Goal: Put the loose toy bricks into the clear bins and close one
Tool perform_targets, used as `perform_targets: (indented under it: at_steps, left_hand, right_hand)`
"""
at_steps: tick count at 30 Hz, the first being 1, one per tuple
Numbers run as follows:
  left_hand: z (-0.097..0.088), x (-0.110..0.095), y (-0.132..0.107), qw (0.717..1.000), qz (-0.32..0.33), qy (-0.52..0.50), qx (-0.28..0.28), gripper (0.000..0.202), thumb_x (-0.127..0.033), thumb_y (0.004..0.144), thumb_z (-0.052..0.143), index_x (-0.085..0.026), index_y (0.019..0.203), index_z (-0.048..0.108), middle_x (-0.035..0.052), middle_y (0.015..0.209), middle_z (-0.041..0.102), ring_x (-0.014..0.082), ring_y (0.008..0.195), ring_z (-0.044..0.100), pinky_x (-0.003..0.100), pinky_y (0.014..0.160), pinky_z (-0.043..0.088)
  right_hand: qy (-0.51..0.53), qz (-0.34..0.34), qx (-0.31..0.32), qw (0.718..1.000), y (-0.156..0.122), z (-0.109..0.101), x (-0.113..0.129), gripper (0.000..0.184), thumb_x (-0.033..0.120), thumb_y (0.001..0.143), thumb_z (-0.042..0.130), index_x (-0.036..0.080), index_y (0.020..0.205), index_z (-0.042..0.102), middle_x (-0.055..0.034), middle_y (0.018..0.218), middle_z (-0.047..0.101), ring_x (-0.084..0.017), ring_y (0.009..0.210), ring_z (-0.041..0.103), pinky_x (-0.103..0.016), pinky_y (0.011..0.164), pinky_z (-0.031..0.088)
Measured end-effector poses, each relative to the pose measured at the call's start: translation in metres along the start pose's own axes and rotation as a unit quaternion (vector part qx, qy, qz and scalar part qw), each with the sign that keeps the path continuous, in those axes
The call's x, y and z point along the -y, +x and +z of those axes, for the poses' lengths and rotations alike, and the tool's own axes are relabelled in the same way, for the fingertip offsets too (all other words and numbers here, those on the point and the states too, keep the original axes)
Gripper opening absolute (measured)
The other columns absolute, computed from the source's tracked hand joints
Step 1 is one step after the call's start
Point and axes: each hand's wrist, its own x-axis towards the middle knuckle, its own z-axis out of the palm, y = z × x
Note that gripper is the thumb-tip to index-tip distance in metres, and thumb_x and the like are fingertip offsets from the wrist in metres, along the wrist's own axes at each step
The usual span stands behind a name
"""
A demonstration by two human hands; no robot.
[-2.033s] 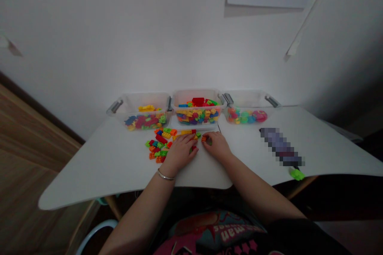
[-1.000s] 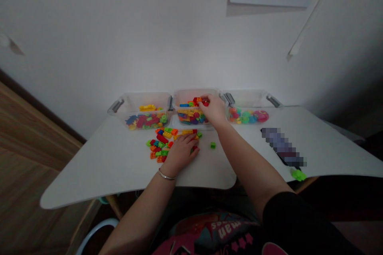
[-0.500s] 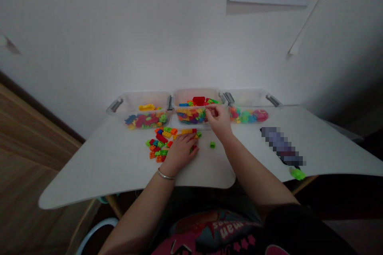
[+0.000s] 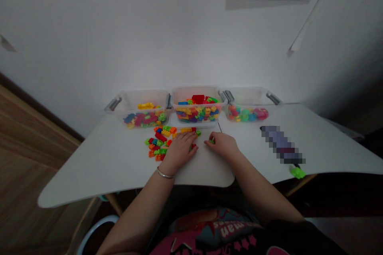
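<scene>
My left hand (image 4: 180,148) lies with fingers stretched out over the right part of a pile of building blocks (image 4: 160,137), hiding some of them. The pile mixes orange, red, yellow, green and blue pieces. To the right of it, my right hand (image 4: 223,144) is closed low over the tabletop, thumb and fingers around a small green building block (image 4: 212,141). Only part of that block shows. Behind both hands stands the middle clear plastic box (image 4: 198,106), well filled with mixed blocks, a red one on top.
A left clear box (image 4: 146,97) holds colourful pieces, and a right clear box (image 4: 248,95) holds larger rounded ones. On the white table (image 4: 98,155), a blurred-out flat object (image 4: 281,145) with a green piece (image 4: 297,172) lies at the right. The wall rises behind the boxes.
My right hand has come down from the front of the middle box to the tabletop and closed on the lone green block. My left hand has stayed on the pile.
</scene>
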Motion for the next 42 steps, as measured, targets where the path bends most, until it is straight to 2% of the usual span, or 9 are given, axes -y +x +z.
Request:
perform_targets:
  at_steps: [6, 11, 14, 17, 22, 27, 32, 36, 42]
  left_hand:
    - [0.002, 0.001, -0.001, 1.000, 0.015, -0.013, -0.019, 0.037, -0.030, 0.089, 0.057, -0.018, 0.124, 0.060, 0.0093, 0.131, 0.061, 0.0256, 0.123, 0.054, 0.048, 0.111, 0.036]
    - [0.003, -0.003, 0.001, 0.994, 0.060, -0.010, -0.092, 0.035, -0.027, 0.088, 0.060, -0.021, 0.123, 0.061, 0.0071, 0.127, 0.064, 0.0268, 0.124, 0.053, 0.053, 0.112, 0.033]
    - [0.003, -0.004, 0.003, 0.986, 0.102, -0.019, -0.131, 0.032, -0.025, 0.088, 0.061, -0.024, 0.120, 0.064, 0.0060, 0.116, 0.070, 0.0246, 0.116, 0.058, 0.049, 0.105, 0.042]
    - [0.003, -0.005, 0.004, 0.980, 0.126, -0.036, -0.151, 0.024, -0.027, 0.089, 0.060, -0.024, 0.111, 0.067, 0.0058, 0.107, 0.072, 0.0229, 0.105, 0.062, 0.043, 0.093, 0.051]
    - [0.004, -0.003, 0.004, 0.974, 0.124, -0.064, -0.176, 0.016, -0.028, 0.090, 0.060, -0.020, 0.101, 0.069, 0.0072, 0.097, 0.073, 0.0219, 0.093, 0.065, 0.040, 0.084, 0.054]
    - [0.002, 0.002, 0.003, 0.958, 0.024, -0.186, -0.218, 0.017, -0.031, 0.092, 0.056, -0.021, 0.101, 0.066, 0.0068, 0.098, 0.071, 0.0188, 0.094, 0.066, 0.036, 0.084, 0.056]
    - [-0.005, 0.013, 0.010, 0.906, -0.120, -0.283, -0.290, 0.023, -0.038, 0.091, 0.054, -0.021, 0.103, 0.063, 0.0073, 0.103, 0.068, 0.0173, 0.093, 0.066, 0.032, 0.081, 0.057]
    - [-0.024, 0.024, 0.032, 0.872, -0.148, -0.296, -0.360, 0.028, -0.039, 0.089, 0.057, -0.020, 0.109, 0.061, 0.0077, 0.107, 0.066, 0.0162, 0.093, 0.066, 0.029, 0.080, 0.057]
    - [-0.059, 0.040, 0.083, 0.904, -0.110, -0.186, -0.370, 0.022, -0.030, 0.085, 0.062, -0.019, 0.104, 0.065, 0.0051, 0.102, 0.069, 0.0172, 0.096, 0.064, 0.032, 0.091, 0.051]
  right_hand:
    - [0.166, -0.056, -0.084, 0.981, 0.003, 0.019, -0.002, 0.024, 0.034, 0.081, 0.064, 0.021, 0.101, 0.063, -0.0040, 0.090, 0.069, -0.016, 0.074, 0.061, -0.028, 0.068, 0.045]
    - [0.355, -0.094, -0.076, 0.927, 0.004, 0.029, -0.003, 0.024, 0.033, 0.075, 0.068, 0.020, 0.092, 0.057, -0.0007, 0.084, 0.066, -0.012, 0.064, 0.056, -0.027, 0.063, 0.045]
    - [0.418, -0.120, -0.068, 0.898, 0.005, 0.036, -0.002, 0.024, 0.035, 0.074, 0.068, 0.021, 0.086, 0.052, 0.0016, 0.078, 0.064, -0.012, 0.062, 0.055, -0.028, 0.061, 0.045]
    - [0.442, -0.130, -0.050, 0.886, 0.006, 0.040, -0.001, 0.025, 0.036, 0.073, 0.068, 0.022, 0.083, 0.050, 0.0028, 0.074, 0.062, -0.013, 0.062, 0.055, -0.028, 0.060, 0.045]
    - [0.395, -0.175, -0.073, 0.899, 0.007, 0.041, -0.004, 0.021, 0.036, 0.080, 0.062, 0.020, 0.093, 0.057, -0.0036, 0.089, 0.066, -0.017, 0.076, 0.060, -0.032, 0.069, 0.049]
    - [0.265, -0.216, -0.160, 0.926, 0.009, 0.038, -0.006, 0.021, 0.021, 0.084, 0.054, 0.019, 0.103, 0.063, -0.0094, 0.108, 0.067, -0.023, 0.106, 0.057, -0.043, 0.095, 0.045]
    - [0.154, -0.235, -0.125, 0.952, 0.006, 0.034, -0.001, 0.042, 0.019, 0.081, 0.057, 0.017, 0.123, 0.060, -0.0113, 0.133, 0.058, -0.025, 0.124, 0.047, -0.045, 0.109, 0.037]
    - [0.111, -0.241, -0.097, 0.959, 0.006, 0.036, 0.002, 0.054, 0.021, 0.081, 0.057, 0.016, 0.134, 0.052, -0.0124, 0.145, 0.047, -0.027, 0.134, 0.038, -0.047, 0.114, 0.032]
    - [0.096, -0.241, -0.097, 0.961, 0.011, 0.041, 0.000, 0.052, 0.017, 0.085, 0.050, 0.015, 0.137, 0.050, -0.0127, 0.145, 0.046, -0.026, 0.136, 0.036, -0.047, 0.116, 0.030]
